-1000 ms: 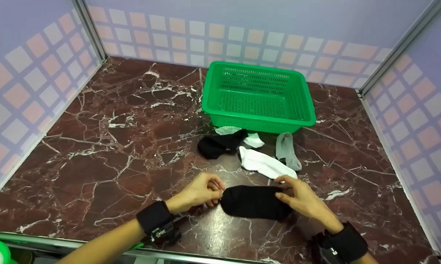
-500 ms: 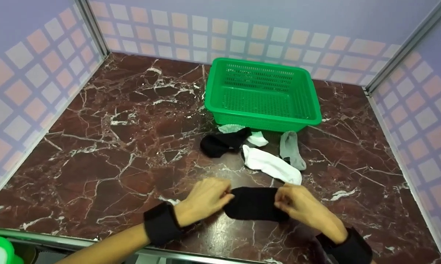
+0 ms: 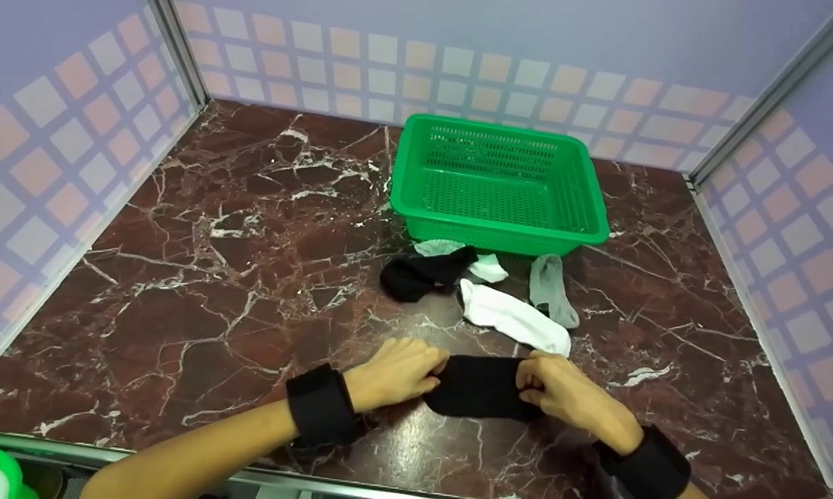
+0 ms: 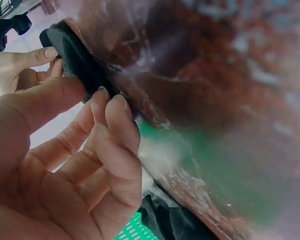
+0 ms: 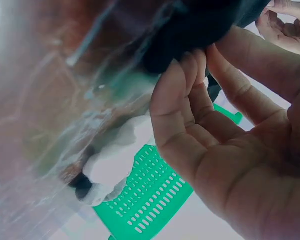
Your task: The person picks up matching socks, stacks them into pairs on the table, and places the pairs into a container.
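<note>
A black sock [image 3: 479, 388] lies stretched out sideways near the front of the marble table, between the two hands. At its left end my left hand [image 3: 399, 374] pinches the fabric between thumb and fingers; the left wrist view shows this sock [image 4: 79, 57] in that pinch. My right hand [image 3: 572, 391] pinches the opposite end, its fingers curled over the edge, and dark fabric [image 5: 195, 32] shows at the fingertips in the right wrist view. Just behind the held sock lies a white sock [image 3: 513, 319], close to the right hand.
A green perforated basket [image 3: 500, 239] stands toward the back. In front of it lie another black sock [image 3: 416, 276], a grey sock [image 3: 554, 291] and pale fabric [image 3: 489, 268] partly under the black one. Tiled panels [image 3: 361, 69] enclose the brown marble table [image 3: 181, 312].
My left hand has moved right onto the sock's left end and now pinches it. The right hand's fingers have curled in on the other end. The sock has stayed nearly in place.
</note>
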`<state>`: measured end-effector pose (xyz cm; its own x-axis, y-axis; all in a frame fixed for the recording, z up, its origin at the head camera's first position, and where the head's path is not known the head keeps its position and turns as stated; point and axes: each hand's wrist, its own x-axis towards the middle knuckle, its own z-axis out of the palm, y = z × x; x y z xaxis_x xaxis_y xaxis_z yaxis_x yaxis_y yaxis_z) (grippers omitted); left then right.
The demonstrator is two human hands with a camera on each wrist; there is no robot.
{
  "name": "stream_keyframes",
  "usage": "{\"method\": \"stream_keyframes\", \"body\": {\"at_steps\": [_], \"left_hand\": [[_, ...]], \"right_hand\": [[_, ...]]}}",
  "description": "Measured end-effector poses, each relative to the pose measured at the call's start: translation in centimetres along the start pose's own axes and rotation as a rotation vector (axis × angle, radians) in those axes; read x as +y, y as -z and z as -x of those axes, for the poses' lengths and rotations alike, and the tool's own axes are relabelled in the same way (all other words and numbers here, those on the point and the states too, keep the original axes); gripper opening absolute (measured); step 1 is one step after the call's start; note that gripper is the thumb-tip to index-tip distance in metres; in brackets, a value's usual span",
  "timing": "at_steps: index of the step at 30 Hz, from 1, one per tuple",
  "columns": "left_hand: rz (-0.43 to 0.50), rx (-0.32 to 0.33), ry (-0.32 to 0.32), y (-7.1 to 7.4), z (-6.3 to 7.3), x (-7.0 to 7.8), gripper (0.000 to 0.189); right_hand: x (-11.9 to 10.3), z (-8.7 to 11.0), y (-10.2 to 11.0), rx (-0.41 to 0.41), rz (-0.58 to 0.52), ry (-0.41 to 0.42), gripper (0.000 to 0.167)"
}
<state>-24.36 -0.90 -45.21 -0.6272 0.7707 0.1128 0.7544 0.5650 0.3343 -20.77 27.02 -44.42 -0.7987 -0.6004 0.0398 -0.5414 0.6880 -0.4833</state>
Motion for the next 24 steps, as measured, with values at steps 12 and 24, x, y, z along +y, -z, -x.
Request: {"method": "stream_keyframes", "body": {"at_steps": [12, 24], "left_hand": [[0.157, 0.104, 0.152, 3.0, -0.5, -1.1, 0.015], [0.088, 0.107, 0.544, 5.9, -3.7, -9.4, 0.049]], "right_hand": [[-2.2, -3.9, 2.5, 0.062, 0.042, 0.032, 0.015], [-2.3, -16.0, 3.7, 0.128, 0.403, 0.182, 0.033]]}}
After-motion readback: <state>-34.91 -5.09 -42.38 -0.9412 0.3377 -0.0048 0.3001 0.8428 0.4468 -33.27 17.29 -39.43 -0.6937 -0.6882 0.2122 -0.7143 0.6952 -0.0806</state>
